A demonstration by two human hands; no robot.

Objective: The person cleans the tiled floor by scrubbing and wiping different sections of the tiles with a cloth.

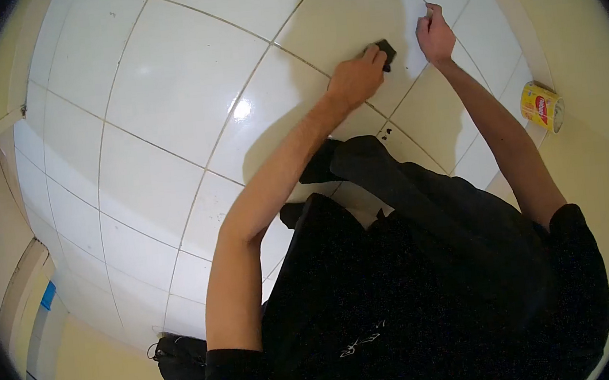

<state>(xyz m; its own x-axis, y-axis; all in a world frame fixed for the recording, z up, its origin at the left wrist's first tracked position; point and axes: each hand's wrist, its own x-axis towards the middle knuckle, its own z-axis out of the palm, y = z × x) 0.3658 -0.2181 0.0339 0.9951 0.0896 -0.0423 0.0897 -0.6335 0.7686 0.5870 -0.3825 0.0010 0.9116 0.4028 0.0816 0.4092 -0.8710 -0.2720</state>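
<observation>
- Black clothing (430, 273) fills the lower frame, nearest the camera — a short-sleeved top and dark trousers, with both bare arms stretched forward over the floor.
- At lower left, a dark bag (182, 370) is seen on the white tiled floor (163, 94), beside the body.
- Further up, the left hand (356, 79) is laid flat on the tiles, its fingers closed over a small dark pad (386, 52), which is pressed against the floor near a grout line.
- Just right of it, the right hand (435, 34) is curled shut around a small pale object — what it is cannot be told.
- At far right, a yellow can (542, 105) lies on its side by the wall.
</observation>
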